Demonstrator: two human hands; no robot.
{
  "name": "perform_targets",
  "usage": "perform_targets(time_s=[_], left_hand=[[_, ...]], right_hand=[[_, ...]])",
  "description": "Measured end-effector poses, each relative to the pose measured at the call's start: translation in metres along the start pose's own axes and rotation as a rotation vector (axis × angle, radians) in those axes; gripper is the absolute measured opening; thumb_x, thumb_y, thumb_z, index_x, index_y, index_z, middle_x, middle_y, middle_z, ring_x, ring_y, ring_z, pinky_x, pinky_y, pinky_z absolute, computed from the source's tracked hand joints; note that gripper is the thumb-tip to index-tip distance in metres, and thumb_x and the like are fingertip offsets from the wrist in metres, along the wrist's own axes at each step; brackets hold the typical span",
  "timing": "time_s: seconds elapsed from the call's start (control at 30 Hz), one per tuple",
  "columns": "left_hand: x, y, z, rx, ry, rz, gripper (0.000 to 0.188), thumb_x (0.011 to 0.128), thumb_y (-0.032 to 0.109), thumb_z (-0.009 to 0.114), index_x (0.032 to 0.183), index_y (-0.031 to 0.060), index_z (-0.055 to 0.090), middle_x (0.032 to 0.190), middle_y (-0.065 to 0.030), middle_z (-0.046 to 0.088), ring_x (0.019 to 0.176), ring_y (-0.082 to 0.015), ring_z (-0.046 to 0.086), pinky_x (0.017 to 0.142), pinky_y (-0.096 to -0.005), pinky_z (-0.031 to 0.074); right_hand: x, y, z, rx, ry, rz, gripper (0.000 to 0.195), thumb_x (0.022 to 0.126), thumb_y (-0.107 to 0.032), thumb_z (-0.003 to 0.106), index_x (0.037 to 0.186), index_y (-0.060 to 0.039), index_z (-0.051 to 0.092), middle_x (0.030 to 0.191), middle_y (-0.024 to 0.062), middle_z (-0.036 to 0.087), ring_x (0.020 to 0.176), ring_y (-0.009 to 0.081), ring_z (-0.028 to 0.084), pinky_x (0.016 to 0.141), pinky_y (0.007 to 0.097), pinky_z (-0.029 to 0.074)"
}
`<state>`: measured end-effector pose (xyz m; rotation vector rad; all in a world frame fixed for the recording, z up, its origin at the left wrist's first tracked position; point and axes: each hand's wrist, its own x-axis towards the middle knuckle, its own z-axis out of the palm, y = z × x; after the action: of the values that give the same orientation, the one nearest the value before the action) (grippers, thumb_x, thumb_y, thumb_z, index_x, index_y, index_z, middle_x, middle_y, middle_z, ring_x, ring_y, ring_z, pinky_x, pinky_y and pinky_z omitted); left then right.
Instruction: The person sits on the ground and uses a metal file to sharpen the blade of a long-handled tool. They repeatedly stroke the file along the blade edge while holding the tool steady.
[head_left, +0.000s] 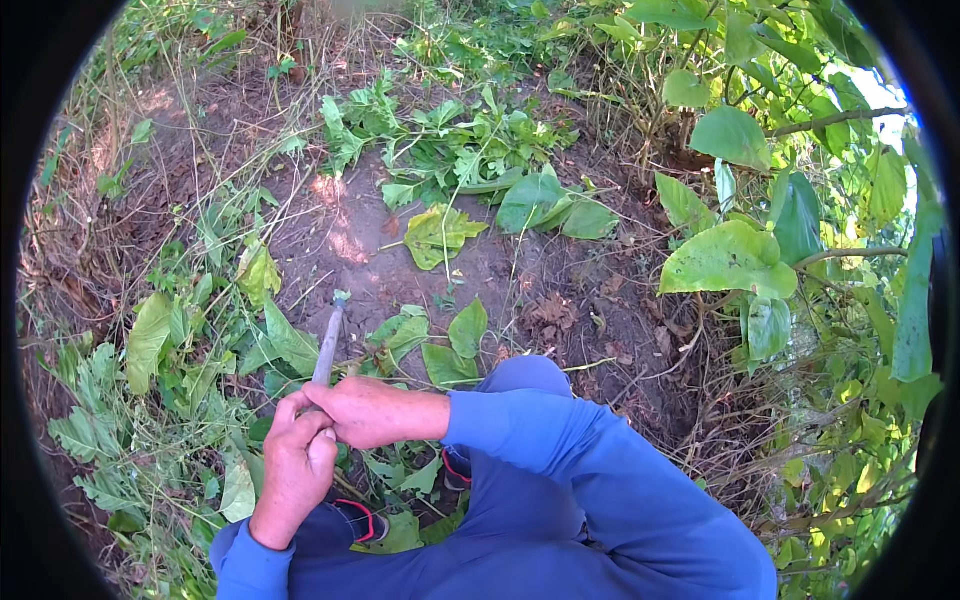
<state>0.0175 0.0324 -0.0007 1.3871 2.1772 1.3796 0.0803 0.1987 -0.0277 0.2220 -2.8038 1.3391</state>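
A slender greyish wooden stick (328, 349), perhaps a tool handle, points away from me, with a small green and pale bit at its far tip. My right hand (375, 411) is closed around its near end, the arm reaching across my raised knee. Against the right fingers rests my left hand (296, 454), fingers curled and thumb bent. Whatever lies between the left fingers is hidden, as is the near end of the stick. Cut green leaves (454, 352) lie on the soil just beyond my hands.
A heap of leafy cut weeds (450, 150) lies ahead on bare soil (360, 225), near a yellowing leaf (439, 236). More weeds (172, 427) cover the left side. A broad-leaved shrub (727, 259) with woody branches stands close on my right. My shoe (364, 521) shows below my hands.
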Motion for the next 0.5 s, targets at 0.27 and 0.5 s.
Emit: perform_targets(time_s=[0.27, 0.5], left_hand=[[0.003, 0.0045, 0.0007, -0.011, -0.027, -0.047, 0.02, 0.078, -0.004, 0.056, 0.094, -0.0049, 0.068, 0.115, -0.0234, 0.059, 0.101, -0.0344, 0.065, 0.083, -0.0389, 0.054], [0.0027, 0.0045, -0.0007, -0.023, -0.043, -0.079, 0.02, 0.078, -0.004, 0.055, 0.094, -0.0057, 0.068, 0.116, -0.0245, 0.059, 0.1, -0.0343, 0.065, 0.083, -0.0382, 0.054]], right_hand=[[-0.0016, -0.0006, -0.0027, -0.008, -0.016, 0.052, 0.04, 0.081, -0.011, 0.066, 0.115, -0.0021, 0.046, 0.076, 0.0233, 0.066, 0.073, 0.0444, 0.067, 0.061, 0.0522, 0.052], [0.0005, 0.0011, 0.0, -0.017, -0.03, 0.067, 0.043, 0.081, -0.013, 0.067, 0.117, -0.0028, 0.046, 0.078, 0.0224, 0.067, 0.075, 0.0439, 0.067, 0.063, 0.0518, 0.053]])
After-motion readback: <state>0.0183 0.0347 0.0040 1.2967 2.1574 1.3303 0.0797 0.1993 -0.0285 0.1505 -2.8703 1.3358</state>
